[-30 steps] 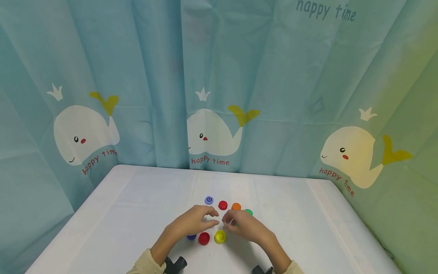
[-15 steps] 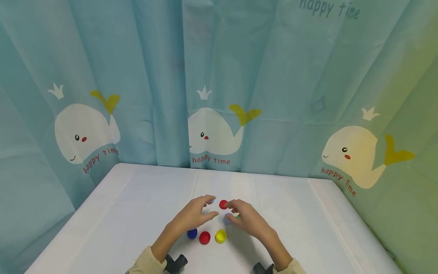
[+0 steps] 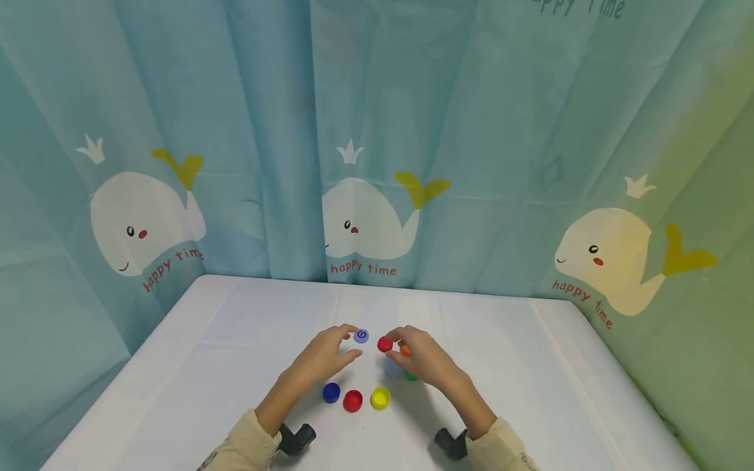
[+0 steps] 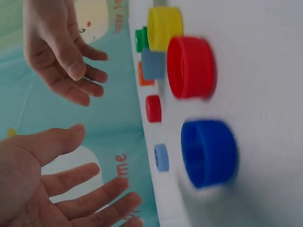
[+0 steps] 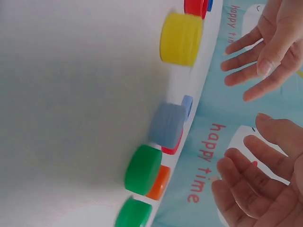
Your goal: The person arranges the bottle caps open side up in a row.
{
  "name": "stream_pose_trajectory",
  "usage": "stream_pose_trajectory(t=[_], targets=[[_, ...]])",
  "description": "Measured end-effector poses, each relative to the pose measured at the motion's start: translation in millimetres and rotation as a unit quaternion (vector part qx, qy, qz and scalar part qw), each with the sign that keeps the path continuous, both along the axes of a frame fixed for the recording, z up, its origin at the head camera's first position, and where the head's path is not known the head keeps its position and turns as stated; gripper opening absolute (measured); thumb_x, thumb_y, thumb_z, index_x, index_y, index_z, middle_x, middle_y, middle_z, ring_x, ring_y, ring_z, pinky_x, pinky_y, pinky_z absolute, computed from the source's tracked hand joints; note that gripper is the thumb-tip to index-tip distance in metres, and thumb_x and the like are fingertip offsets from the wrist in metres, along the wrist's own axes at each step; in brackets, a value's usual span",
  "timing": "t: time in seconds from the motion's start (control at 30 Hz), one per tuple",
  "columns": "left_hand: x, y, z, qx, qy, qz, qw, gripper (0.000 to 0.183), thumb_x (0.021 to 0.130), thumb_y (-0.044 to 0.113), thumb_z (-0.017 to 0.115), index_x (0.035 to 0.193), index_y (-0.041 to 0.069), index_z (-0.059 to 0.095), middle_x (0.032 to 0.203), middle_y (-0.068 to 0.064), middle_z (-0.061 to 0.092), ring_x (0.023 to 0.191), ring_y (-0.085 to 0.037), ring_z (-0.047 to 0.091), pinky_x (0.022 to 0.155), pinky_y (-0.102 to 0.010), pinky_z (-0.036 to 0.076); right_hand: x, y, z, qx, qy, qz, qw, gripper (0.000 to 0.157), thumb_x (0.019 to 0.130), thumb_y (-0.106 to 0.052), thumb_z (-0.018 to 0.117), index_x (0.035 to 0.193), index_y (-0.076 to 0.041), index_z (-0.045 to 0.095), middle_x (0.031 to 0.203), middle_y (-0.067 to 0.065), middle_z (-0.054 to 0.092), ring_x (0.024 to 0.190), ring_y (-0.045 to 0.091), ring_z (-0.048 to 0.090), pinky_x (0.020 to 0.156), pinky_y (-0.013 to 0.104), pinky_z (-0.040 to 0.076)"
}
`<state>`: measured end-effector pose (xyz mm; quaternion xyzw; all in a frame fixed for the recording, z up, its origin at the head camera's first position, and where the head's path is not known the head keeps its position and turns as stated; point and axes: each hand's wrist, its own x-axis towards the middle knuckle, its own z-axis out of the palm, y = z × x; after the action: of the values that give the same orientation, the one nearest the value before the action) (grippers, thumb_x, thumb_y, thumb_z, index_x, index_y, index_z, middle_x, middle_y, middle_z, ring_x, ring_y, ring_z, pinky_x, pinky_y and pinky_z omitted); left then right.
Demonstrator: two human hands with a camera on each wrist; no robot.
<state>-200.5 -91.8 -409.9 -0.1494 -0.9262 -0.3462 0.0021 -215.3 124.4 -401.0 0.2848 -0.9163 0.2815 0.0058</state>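
Observation:
My left hand (image 3: pixel 324 353) hovers over the table with its fingers spread and holds nothing; its index fingertip overlaps a lavender bottle cap (image 3: pixel 361 335) with a dark swirl. Opposite it, my right hand (image 3: pixel 427 356) is also raised, fingers loosely bent, grasping nothing. Its fingertips overlap a red cap (image 3: pixel 385 344) in the head view and partly cover an orange cap (image 3: pixel 405 350). Below the right palm lie a grey-blue cap (image 5: pixel 168 125) and a green cap (image 5: pixel 143 170). Nearer me, a blue cap (image 3: pixel 332 392), another red cap (image 3: pixel 353 400) and a yellow cap (image 3: pixel 380 398) form a row.
A second green cap (image 5: pixel 134 213) lies beyond the first in the right wrist view. The white table (image 3: pixel 194 392) reaches back to a blue-green curtain (image 3: pixel 501 131) printed with whales. Black wrist mounts (image 3: pixel 297 439) stick out inward from the sleeves.
Both hands have drawn apart and moved a little farther over the table. The grey-blue cap, hidden one second ago, now shows on the table beside the right hand.

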Motion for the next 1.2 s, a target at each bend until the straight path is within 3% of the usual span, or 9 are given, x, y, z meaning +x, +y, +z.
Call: stream_pose_trajectory(t=[0.23,0.37,0.67,0.83,1.07,1.2], targets=[[-19.5,-6.5,9.4,-0.039,-0.008,0.007,0.9992,0.041,0.086,0.021,0.069,0.121,0.004,0.058,0.113,-0.017,0.062,0.105,-0.031,0.058,0.086,-0.045,0.049,-17.2,-10.8,7.3,0.050,0.020,0.018,0.998,0.027,0.086,-0.011,0.069,0.110,0.000,0.064,0.102,0.013,0.064,0.094,0.029,0.061,0.079,0.037,0.052],[-33.2,-9.6,9.8,-0.036,0.001,0.018,0.9992,0.038,0.086,0.019,0.070,0.118,0.002,0.059,0.110,-0.018,0.063,0.101,-0.031,0.059,0.084,-0.044,0.050,-30.1,-13.5,8.6,0.080,0.004,0.016,0.997,0.029,0.086,-0.012,0.070,0.112,-0.001,0.064,0.103,0.013,0.064,0.096,0.027,0.061,0.081,0.036,0.052],[-56.6,-19.9,6.1,-0.023,0.003,0.025,0.9994,0.041,0.083,0.015,0.073,0.117,-0.003,0.059,0.100,-0.017,0.065,0.089,-0.028,0.061,0.079,-0.040,0.052,-68.3,-3.3,11.1,0.032,-0.050,0.011,0.998,0.029,0.086,-0.008,0.069,0.112,0.002,0.063,0.101,0.013,0.065,0.091,0.023,0.059,0.082,0.033,0.051],[-69.0,-23.5,7.8,-0.023,-0.018,0.024,0.9993,0.054,0.081,0.018,0.075,0.125,-0.004,0.051,0.094,-0.015,0.064,0.082,-0.024,0.060,0.076,-0.040,0.051,-78.7,-6.1,-0.1,0.055,-0.062,0.027,0.996,0.028,0.085,-0.011,0.070,0.110,0.000,0.064,0.097,0.009,0.065,0.089,0.020,0.058,0.081,0.031,0.050],[-81.2,-14.4,3.6,-0.036,-0.067,-0.003,0.9971,0.050,0.080,0.018,0.076,0.119,-0.003,0.055,0.086,-0.007,0.059,0.073,-0.019,0.055,0.069,-0.032,0.051,-88.3,-18.8,-1.1,0.104,-0.106,0.038,0.988,0.017,0.087,-0.015,0.068,0.102,-0.007,0.066,0.090,-0.001,0.064,0.083,0.016,0.056,0.082,0.030,0.050],[-84.7,-11.9,-2.7,-0.037,-0.082,-0.008,0.9959,0.054,0.079,0.015,0.077,0.123,-0.003,0.052,0.081,-0.005,0.054,0.066,-0.016,0.052,0.063,-0.028,0.049,-92.9,-25.1,-4.4,0.121,-0.125,0.036,0.984,0.023,0.087,-0.019,0.069,0.107,-0.009,0.065,0.096,-0.001,0.064,0.087,0.015,0.057,0.084,0.031,0.049]])
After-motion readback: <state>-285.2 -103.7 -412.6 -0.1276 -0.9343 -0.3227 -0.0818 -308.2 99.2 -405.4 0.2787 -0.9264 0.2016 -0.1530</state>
